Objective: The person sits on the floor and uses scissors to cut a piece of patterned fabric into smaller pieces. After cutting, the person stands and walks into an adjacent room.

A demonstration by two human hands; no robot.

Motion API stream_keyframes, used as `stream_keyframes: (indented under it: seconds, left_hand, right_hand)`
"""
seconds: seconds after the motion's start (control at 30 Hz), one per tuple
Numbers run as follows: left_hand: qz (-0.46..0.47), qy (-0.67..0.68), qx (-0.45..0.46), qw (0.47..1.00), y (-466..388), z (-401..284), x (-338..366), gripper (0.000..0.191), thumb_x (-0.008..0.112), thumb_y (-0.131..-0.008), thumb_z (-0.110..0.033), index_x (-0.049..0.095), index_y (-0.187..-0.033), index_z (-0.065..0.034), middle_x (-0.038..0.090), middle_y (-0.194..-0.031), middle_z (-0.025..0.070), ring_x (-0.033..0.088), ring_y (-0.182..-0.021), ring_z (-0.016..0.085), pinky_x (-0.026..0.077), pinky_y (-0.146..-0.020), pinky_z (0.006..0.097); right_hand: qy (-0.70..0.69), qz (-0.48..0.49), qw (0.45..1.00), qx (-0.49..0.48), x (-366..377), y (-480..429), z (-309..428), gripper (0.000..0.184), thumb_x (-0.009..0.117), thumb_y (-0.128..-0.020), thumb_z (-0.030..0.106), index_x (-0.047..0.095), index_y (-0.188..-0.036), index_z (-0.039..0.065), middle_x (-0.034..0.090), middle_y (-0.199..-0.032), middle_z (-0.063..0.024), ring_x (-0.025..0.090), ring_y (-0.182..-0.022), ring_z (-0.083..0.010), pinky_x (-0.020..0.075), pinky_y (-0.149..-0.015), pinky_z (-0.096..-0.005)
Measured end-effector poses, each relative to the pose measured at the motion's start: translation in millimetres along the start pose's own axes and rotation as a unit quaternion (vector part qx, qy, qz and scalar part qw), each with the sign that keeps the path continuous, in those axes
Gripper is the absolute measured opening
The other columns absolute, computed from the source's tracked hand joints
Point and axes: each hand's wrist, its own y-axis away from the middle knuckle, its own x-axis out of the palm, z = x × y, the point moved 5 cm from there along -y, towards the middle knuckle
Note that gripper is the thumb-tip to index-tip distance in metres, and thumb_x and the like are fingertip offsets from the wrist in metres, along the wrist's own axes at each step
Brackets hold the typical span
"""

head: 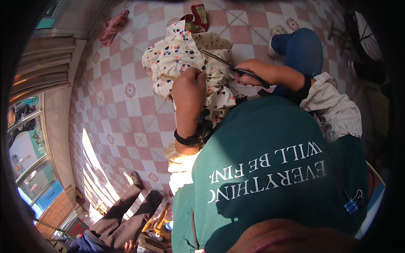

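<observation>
A bundle of cream cotton-looking cloth with red, black and orange dots (171,57) lies in front of my torso, above the tiled floor. My left hand (190,90) is closed over its near part, fingers curled down and gripping the fabric. In my right hand (253,72) is a pair of black-handled scissors (218,58). Their long blades point up and left, lying at a fold or edge of the dotted cloth. Whether the blades are cutting into it cannot be seen clearly. Part of the bundle's near side is hidden by my left hand and green top.
A dark red and olive cloth scrap (199,19) lies beyond the bundle. Farther left is a crumpled pink cloth (114,27). A leg in blue jeans (302,52) bends at the right. Another person's legs in dark trousers (126,215) stretch out at lower left, near a wooden stool (158,219).
</observation>
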Motion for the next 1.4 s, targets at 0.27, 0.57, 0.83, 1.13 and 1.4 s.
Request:
stream_keyframes:
  seconds: [0.27, 0.57, 0.83, 1.13, 1.4]
  left_hand:
    - [0.056, 0.588, -0.220, 0.776, 18, 46, 2, 0.007, 0.063, -0.097, -0.010, 0.062, -0.095, -0.0030, 0.068, -0.079, 0.0043, 0.042, -0.051, 0.001, 0.032, -0.043, 0.0160]
    - [0.088, 0.659, -0.207, 0.718, 18, 53, 5, 0.008, 0.059, -0.099, -0.010, 0.062, -0.100, -0.0031, 0.066, -0.086, 0.0071, 0.035, -0.052, 0.003, 0.025, -0.043, 0.0167]
    - [0.106, 0.676, -0.203, 0.701, 15, 55, 7, 0.006, 0.061, -0.097, -0.009, 0.063, -0.097, -0.0028, 0.066, -0.081, 0.0055, 0.034, -0.048, 0.001, 0.026, -0.042, 0.0171]
    - [0.100, 0.630, -0.222, 0.737, 15, 53, 6, 0.008, 0.062, -0.097, -0.011, 0.064, -0.096, -0.0036, 0.065, -0.077, 0.0027, 0.034, -0.047, 0.001, 0.024, -0.041, 0.0173]
    - [0.090, 0.605, -0.239, 0.754, 15, 53, 6, 0.011, 0.063, -0.097, -0.010, 0.066, -0.099, -0.0003, 0.068, -0.083, 0.0074, 0.037, -0.049, 0.002, 0.026, -0.042, 0.0170]
  right_hand:
    - [-0.062, 0.158, 0.982, 0.086, 19, 13, 21, 0.032, 0.052, -0.087, 0.031, 0.065, -0.091, 0.002, 0.061, -0.069, -0.0038, 0.056, -0.057, -0.0122, 0.0457, -0.055, -0.0286]
    - [-0.055, 0.203, 0.970, 0.120, 17, 2, 38, 0.035, 0.053, -0.087, 0.032, 0.064, -0.081, 0.000, 0.054, -0.053, -0.0035, 0.053, -0.048, -0.0120, 0.0416, -0.050, -0.0288]
    - [-0.132, 0.202, 0.962, 0.130, 17, 0, 30, 0.035, 0.054, -0.088, 0.031, 0.062, -0.080, -0.002, 0.053, -0.054, -0.0036, 0.049, -0.043, -0.0114, 0.0390, -0.045, -0.0281]
    - [-0.115, 0.215, 0.962, 0.122, 16, -4, 33, 0.037, 0.055, -0.091, 0.031, 0.062, -0.077, -0.003, 0.052, -0.053, -0.0035, 0.047, -0.042, -0.0112, 0.0392, -0.045, -0.0276]
    - [-0.033, 0.189, 0.974, 0.116, 18, -7, 28, 0.038, 0.054, -0.092, 0.034, 0.064, -0.078, 0.001, 0.052, -0.053, -0.0027, 0.050, -0.046, -0.0127, 0.0394, -0.046, -0.0287]
